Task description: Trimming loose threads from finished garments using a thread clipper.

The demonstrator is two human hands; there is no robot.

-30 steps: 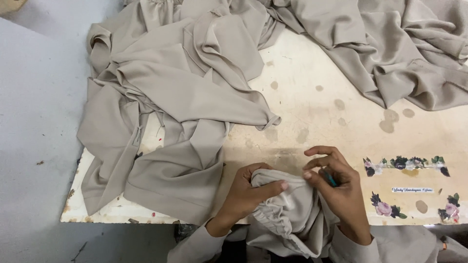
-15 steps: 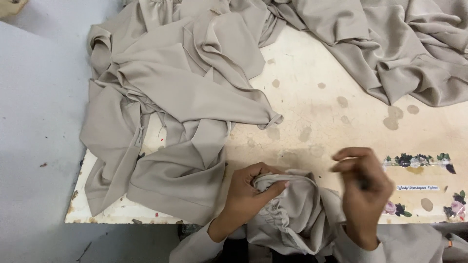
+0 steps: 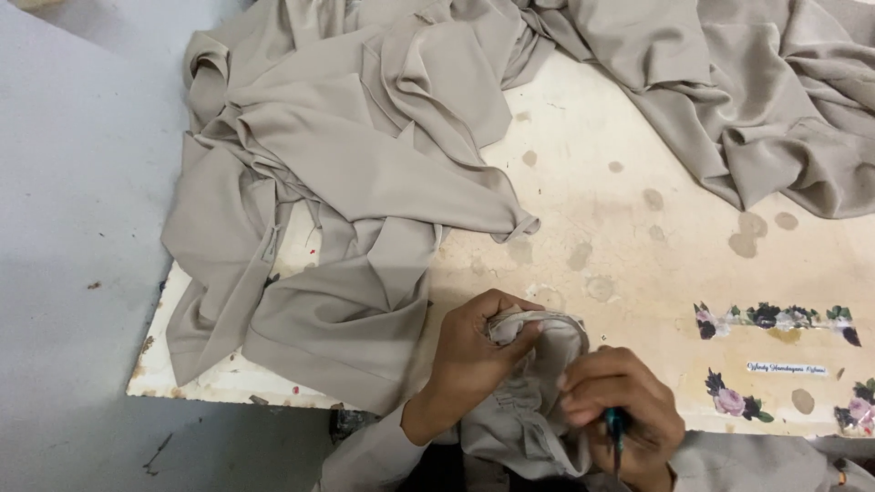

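Head view, looking down: the left hand (image 3: 474, 351) is clamped on a gathered cuff (image 3: 538, 342) of beige fabric, thumb and fingers pinching its folded edge from the left side. The right hand (image 3: 620, 410) sits just beside it, lower and to the right, fingers closed around a small teal-handled tool (image 3: 615, 428); the tool's tip is hidden behind the fingers, so its type cannot be told. The right fingertips touch the puckered part of the cuff. The cuff belongs to a bunched beige piece (image 3: 519, 428) that hangs over the near edge of the bench (image 3: 638, 228) between both forearms.

To the left of the hands, a large beige garment (image 3: 346, 182) lies crumpled across the bench, one flap draping over the near-left corner. A second heap of the same fabric (image 3: 756, 100) fills the far-right corner, well apart from the hands. The bench top is cream-coloured and marked with round stains. Floral stickers (image 3: 775, 317) sit on its right part, near the right hand. A grey floor (image 3: 73, 273) shows on the left.
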